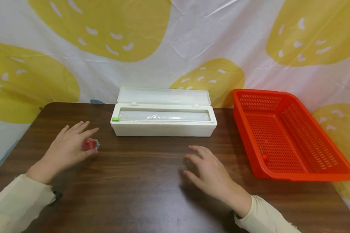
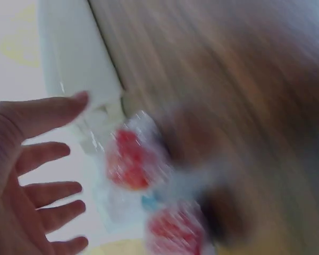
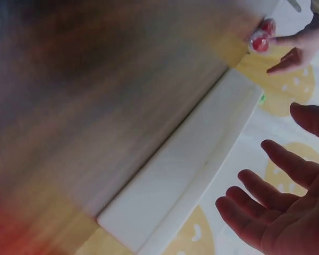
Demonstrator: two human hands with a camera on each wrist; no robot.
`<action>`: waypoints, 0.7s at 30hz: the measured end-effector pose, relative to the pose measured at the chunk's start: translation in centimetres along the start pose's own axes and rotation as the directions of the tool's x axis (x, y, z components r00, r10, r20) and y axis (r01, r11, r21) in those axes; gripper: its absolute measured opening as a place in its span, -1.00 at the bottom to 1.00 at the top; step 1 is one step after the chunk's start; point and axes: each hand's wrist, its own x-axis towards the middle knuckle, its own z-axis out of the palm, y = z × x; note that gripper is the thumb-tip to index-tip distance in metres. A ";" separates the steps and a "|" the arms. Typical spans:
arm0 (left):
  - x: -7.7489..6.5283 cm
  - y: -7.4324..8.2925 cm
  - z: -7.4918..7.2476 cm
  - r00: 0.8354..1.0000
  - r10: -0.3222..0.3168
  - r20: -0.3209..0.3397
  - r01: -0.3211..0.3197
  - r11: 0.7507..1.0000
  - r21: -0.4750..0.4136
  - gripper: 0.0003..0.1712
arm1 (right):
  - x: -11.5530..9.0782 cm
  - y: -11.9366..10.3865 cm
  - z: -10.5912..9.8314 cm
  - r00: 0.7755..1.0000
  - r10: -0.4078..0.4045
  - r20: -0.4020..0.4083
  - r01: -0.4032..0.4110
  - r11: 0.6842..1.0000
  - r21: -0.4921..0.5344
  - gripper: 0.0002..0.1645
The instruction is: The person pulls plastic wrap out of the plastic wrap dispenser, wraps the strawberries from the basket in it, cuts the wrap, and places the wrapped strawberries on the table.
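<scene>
My left hand [image 1: 67,145] is at the left of the table, fingers spread and holding nothing. Beside its thumb and index finger lies a red item wrapped in clear film [image 1: 90,144]. The left wrist view shows two such film-wrapped red items, one nearer [image 2: 132,162] and another [image 2: 176,231] below it; in the head view the hand hides the second. My right hand [image 1: 211,173] hovers over the middle right, fingers loosely bent and nothing in its grasp. Behind both hands stands a white cling film dispenser [image 1: 163,130], lid raised, with the film roll [image 1: 163,116] inside.
At the right stands a red plastic basket [image 1: 306,176] with a small round red item [image 1: 265,157] with a stem inside. A green slider [image 1: 115,119] sits at the dispenser's left end. A patterned curtain [image 1: 198,38] hangs behind the brown table [image 1: 151,181].
</scene>
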 end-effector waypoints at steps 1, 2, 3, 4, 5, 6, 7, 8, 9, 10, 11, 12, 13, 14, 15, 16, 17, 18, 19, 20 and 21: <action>0.2 0.4 -0.1 0.999 0.025 -0.040 -0.026 1.000 -0.011 -0.21 | 0.2 0.1 -0.1 1.000 0.000 -0.012 -0.001 1.000 -0.005 -0.53; 0.5 0.8 0.0 0.994 0.061 -0.088 -0.063 0.998 -0.015 -0.26 | 0.4 0.2 -0.1 1.000 0.004 -0.024 -0.004 1.000 -0.011 -0.54; 0.8 1.3 0.0 0.986 0.100 -0.130 -0.104 0.994 -0.018 -0.31 | 0.7 0.3 -0.2 0.999 0.013 -0.036 -0.013 1.000 -0.016 -0.54; 1.3 1.9 0.0 0.976 0.141 -0.166 -0.146 0.989 -0.019 -0.35 | 1.1 0.5 -0.1 0.998 0.024 -0.054 -0.025 1.000 -0.016 -0.54; 1.7 2.4 0.1 0.965 0.176 -0.196 -0.183 0.983 -0.017 -0.38 | 1.6 0.8 0.0 0.996 0.045 -0.072 -0.046 0.999 -0.015 -0.55; 2.2 2.9 0.2 0.954 0.203 -0.219 -0.213 0.977 -0.022 -0.41 | 2.2 1.2 0.1 0.994 0.074 -0.086 -0.076 0.997 -0.015 -0.55; 2.6 3.5 0.2 0.944 0.228 -0.241 -0.239 0.971 -0.020 -0.43 | 2.8 1.6 0.3 0.989 0.109 -0.097 -0.111 0.994 -0.009 -0.56; 3.0 3.9 0.3 0.934 0.247 -0.259 -0.259 0.966 -0.012 -0.44 | 3.4 2.0 0.4 0.983 0.151 -0.107 -0.152 0.988 0.000 -0.57; 3.4 4.4 0.4 0.927 0.259 -0.271 -0.270 0.963 -0.002 -0.44 | 4.0 2.4 0.5 0.974 0.192 -0.122 -0.193 0.981 0.008 -0.58; 3.7 4.6 0.7 0.924 0.268 -0.274 -0.276 0.961 0.011 -0.45 | 4.5 2.8 0.9 0.963 0.235 -0.133 -0.235 0.972 0.017 -0.59; 4.0 4.8 1.0 0.919 0.274 -0.282 -0.278 0.960 0.026 -0.46 | 5.0 3.2 1.2 0.950 0.277 -0.148 -0.277 0.961 0.017 -0.60; 4.3 5.0 1.3 0.918 0.278 -0.284 -0.280 0.959 0.035 -0.46 | 5.5 3.6 1.5 0.936 0.309 -0.168 -0.311 0.950 0.015 -0.61; 4.5 5.3 1.5 0.921 0.277 -0.275 -0.275 0.960 0.047 -0.48 | 5.8 4.0 1.6 0.924 0.329 -0.197 -0.333 0.943 0.011 -0.62; 4.8 5.5 1.6 0.927 0.276 -0.252 -0.267 0.961 0.070 -0.49 | 6.2 4.4 1.7 0.912 0.341 -0.226 -0.350 0.937 0.001 -0.64; 5.3 5.8 1.5 0.937 0.273 -0.219 -0.260 0.962 0.088 -0.50 | 6.5 4.9 1.6 0.904 0.346 -0.252 -0.360 0.933 -0.009 -0.65; 5.7 6.0 1.4 0.949 0.264 -0.172 -0.249 0.963 0.102 -0.50 | 6.9 5.3 1.5 0.896 0.355 -0.265 -0.373 0.928 -0.018 -0.65; 6.2 6.2 1.1 0.962 0.247 -0.120 -0.234 0.966 0.109 -0.49 | 7.3 5.7 1.4 0.893 0.360 -0.272 -0.381 0.924 -0.028 -0.65; 6.6 6.3 0.8 0.973 0.224 -0.059 -0.217 0.970 0.110 -0.49 | 7.7 6.2 1.2 0.893 0.364 -0.266 -0.386 0.922 -0.033 -0.66; 7.0 6.5 0.5 0.979 0.202 -0.004 -0.200 0.973 0.115 -0.48 | 8.1 6.6 1.1 0.895 0.370 -0.248 -0.391 0.920 -0.038 -0.66; 7.4 6.5 0.2 0.982 0.186 0.039 -0.189 0.975 0.118 -0.47 | 8.5 7.0 1.0 0.896 0.386 -0.219 -0.404 0.914 -0.039 -0.65; 7.8 6.5 -0.1 0.982 0.176 0.064 -0.182 0.977 0.110 -0.46 | 9.0 7.3 0.9 0.893 0.410 -0.188 -0.423 0.905 -0.037 -0.64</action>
